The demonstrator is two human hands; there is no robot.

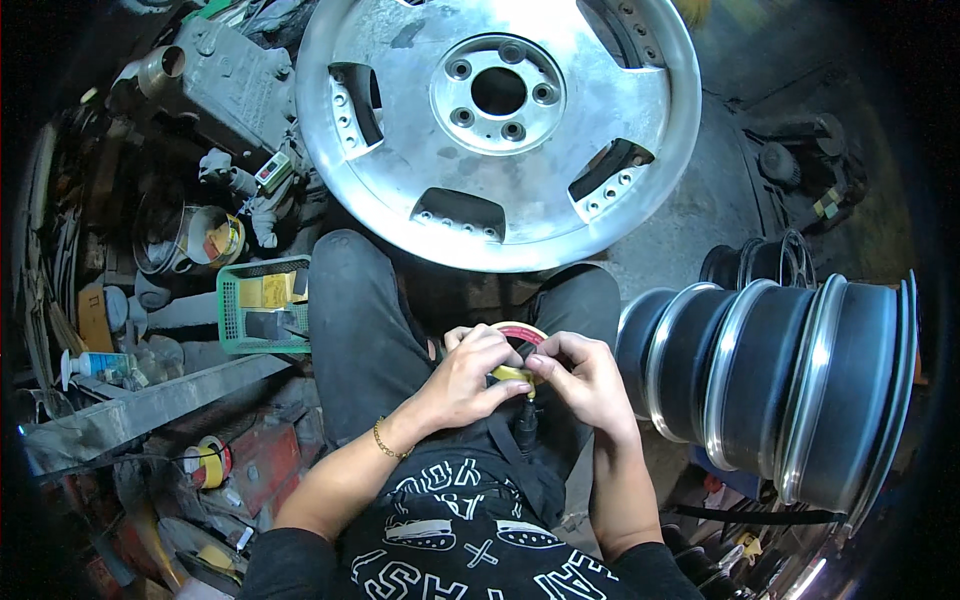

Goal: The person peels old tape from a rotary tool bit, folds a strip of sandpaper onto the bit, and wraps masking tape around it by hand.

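Above my lap, both hands close around a round yellow-and-red piece (517,333) with a dark inside; its exact kind is unclear. My left hand (470,365) curls over its left side, the thumb along the near edge. At its right side, my right hand (580,375) pinches the edge between thumb and forefinger. Just below the piece, a brass-coloured fitting joins a black cylindrical part (526,425) that hangs toward my lap. Fingers cover much of the rim. Beyond my knees a large polished wheel rim (400,180) faces up, with bolt holes around its centre.
Several wheel barrels (755,370) with shiny edges lie in a row at right. A green basket (232,310) with yellow and dark sheets sits beside my left knee, near a metal beam (150,405). Tape rolls (210,465) lie lower left; a grey machine (235,85) stands upper left.
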